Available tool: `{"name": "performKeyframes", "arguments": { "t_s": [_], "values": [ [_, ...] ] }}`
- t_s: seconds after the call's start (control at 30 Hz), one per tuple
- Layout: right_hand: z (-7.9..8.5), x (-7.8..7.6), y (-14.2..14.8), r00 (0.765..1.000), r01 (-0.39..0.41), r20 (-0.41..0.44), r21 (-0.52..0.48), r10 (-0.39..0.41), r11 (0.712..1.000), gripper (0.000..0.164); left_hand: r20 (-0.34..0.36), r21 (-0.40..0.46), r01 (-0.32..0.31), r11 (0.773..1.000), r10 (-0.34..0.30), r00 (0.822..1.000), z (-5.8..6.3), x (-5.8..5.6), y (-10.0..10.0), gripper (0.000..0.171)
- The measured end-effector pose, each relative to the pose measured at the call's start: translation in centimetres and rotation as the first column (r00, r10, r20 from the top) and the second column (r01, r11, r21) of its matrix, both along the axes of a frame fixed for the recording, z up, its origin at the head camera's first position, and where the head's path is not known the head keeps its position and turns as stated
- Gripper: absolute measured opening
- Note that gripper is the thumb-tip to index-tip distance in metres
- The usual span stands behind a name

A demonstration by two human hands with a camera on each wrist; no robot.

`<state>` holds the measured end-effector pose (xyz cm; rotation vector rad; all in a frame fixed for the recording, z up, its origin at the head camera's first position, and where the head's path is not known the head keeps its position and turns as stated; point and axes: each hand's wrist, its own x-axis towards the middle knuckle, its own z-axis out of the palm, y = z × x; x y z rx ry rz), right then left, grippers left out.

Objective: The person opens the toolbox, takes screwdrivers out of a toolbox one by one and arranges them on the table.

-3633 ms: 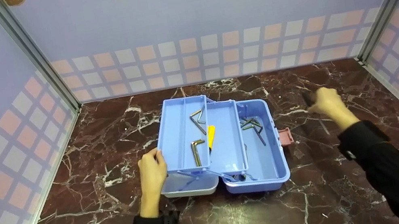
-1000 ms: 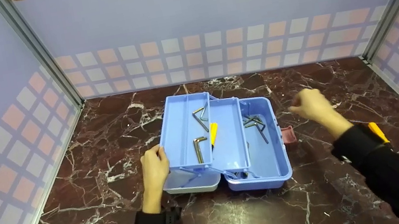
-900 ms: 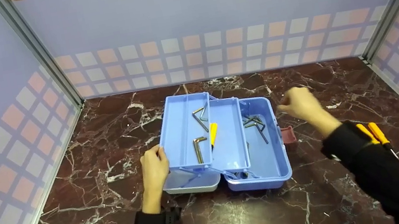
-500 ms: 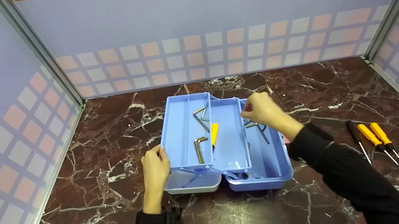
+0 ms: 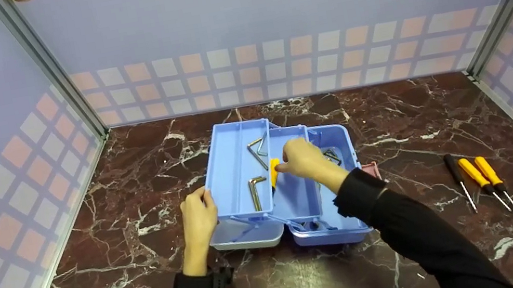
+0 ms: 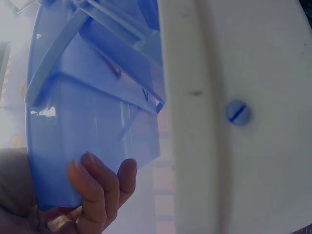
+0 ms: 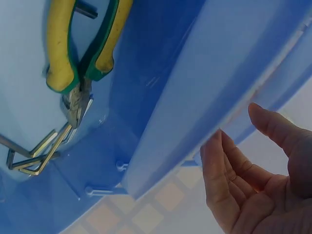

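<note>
An unfolded blue toolbox (image 5: 362, 199) stands mid-table. My left hand (image 5: 198, 217) grips the left edge of its raised upper tray (image 5: 226, 165); in the left wrist view its fingers curl round the tray wall. Hex keys (image 5: 256, 194) lie in that tray. A yellow-handled screwdriver (image 5: 273, 168) lies in the middle tray (image 5: 294, 206), partly hidden by the upper one. My right hand (image 5: 304, 159) reaches over the middle tray, fingertips right at the yellow handle. The right wrist view shows its thumb and fingers apart at the tray rim, the screwdriver hidden.
Pliers (image 7: 78, 95) with yellow and green handles and more hex keys (image 7: 36, 158) lie in the toolbox bottom. On the right of the table are a black-handled screwdriver (image 5: 452, 170) and two yellow-handled screwdrivers (image 5: 474, 173). A pink latch (image 5: 371, 170) sticks out from the toolbox.
My right hand, earlier holding a dark tool at the right, has moved left over the toolbox to the yellow handle. Screwdrivers lie uncovered on the right. My left hand keeps its grip.
</note>
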<state>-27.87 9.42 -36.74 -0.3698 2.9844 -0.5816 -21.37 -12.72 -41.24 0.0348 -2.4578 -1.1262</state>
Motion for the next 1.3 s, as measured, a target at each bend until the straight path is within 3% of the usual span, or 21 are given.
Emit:
{"name": "performKeyframes", "arguments": {
  "t_s": [0.5,0.77,1.03,1.3],
  "values": [
    [-1.4,0.1,-1.7,0.997,0.025,-0.081,0.117,-0.016,0.993,0.029,-0.004,-0.007,0.0,1.0,0.0,1.0,0.0,0.0,-0.1,0.016],
    [-1.5,0.4,-1.7,0.997,0.015,-0.076,0.102,-0.007,0.995,0.031,0.002,-0.004,-0.007,1.0,0.007,1.0,-0.1,-0.1,0.0,0.017],
    [-1.3,0.5,-1.1,1.0,0.003,-0.009,0.067,-0.003,0.998,0.031,0.011,-0.005,-0.007,1.0,0.007,1.0,0.1,0.0,-0.1,0.016],
    [-1.4,0.1,-0.8,0.999,0.021,-0.04,0.053,-0.019,0.998,0.027,-0.01,-0.009,-0.004,1.0,0.004,1.0,0.0,0.0,0.0,0.016]
  ]
}}
